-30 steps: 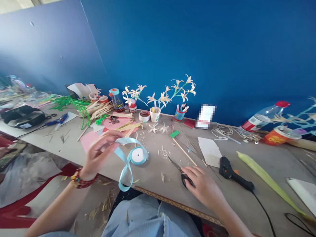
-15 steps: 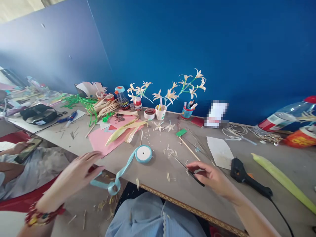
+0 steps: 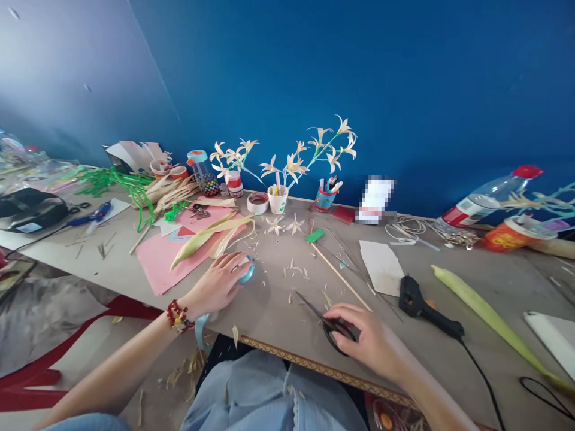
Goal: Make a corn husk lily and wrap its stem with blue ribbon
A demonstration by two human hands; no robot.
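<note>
My left hand [image 3: 221, 282] rests over the blue ribbon roll [image 3: 247, 270], its fingers bent round the near side and hiding most of it. A tail of blue ribbon [image 3: 202, 333] hangs over the table edge below my wrist. At the front of the table, my right hand [image 3: 359, 335] has its thumb and fingers on the black handles of the scissors [image 3: 338, 336], whose blades point to the back left. Two pale husk flowers [image 3: 275, 225] lie beyond the hands, near a white cup [image 3: 278, 200] that holds flower stems.
A black glue gun [image 3: 420, 305] and a green husk [image 3: 485, 320] lie to the right. Pink paper [image 3: 157, 263] with husks is at the left. Thin sticks and a white paper [image 3: 381, 267] lie right of centre. A bottle [image 3: 489, 200] leans at the back right.
My left hand has moved right and onto the ribbon roll. The scissors have turned flatter on the table under my right hand. The whole view has shifted to the right.
</note>
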